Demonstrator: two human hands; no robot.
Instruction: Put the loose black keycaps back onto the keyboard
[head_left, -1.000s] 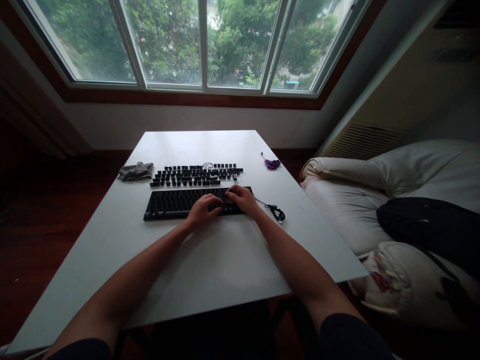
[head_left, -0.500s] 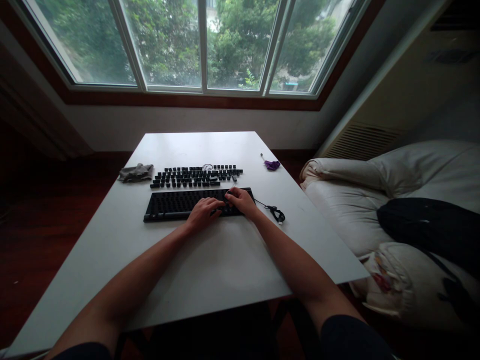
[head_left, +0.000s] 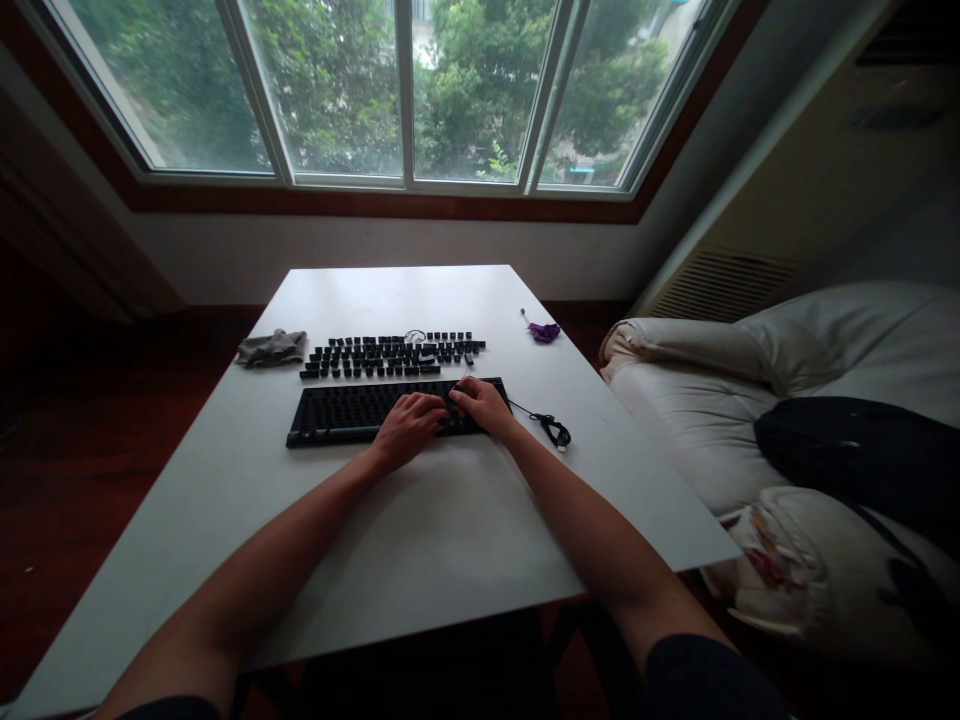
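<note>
A black keyboard [head_left: 337, 410] lies across the white table, its exposed rows largely without keycaps. My left hand [head_left: 409, 425] rests on its right-middle part, palm down, the fingers loosely bent and reaching toward my other hand. Over the right end of the keyboard, my right hand [head_left: 484, 403] has its thumb and fingers pinched together. A thin light wire-like end shows just above those fingertips, but what they hold is too small to make out. Behind the keyboard stand several rows of loose black keycaps [head_left: 367, 358], with a thin ring-shaped thing [head_left: 415, 337] among them.
A grey cloth [head_left: 271, 348] lies at the table's left edge. Toward the right edge are a purple cloth-like thing [head_left: 544, 332] and the keyboard's coiled cable [head_left: 553, 432]. A pale sofa [head_left: 667, 390] with a dark bag [head_left: 862, 445] stands to the right, and a window is ahead.
My left fingers have drawn in slightly and bent more over the keyboard. My right hand stays pinched in nearly the same place; the keycaps look unmoved.
</note>
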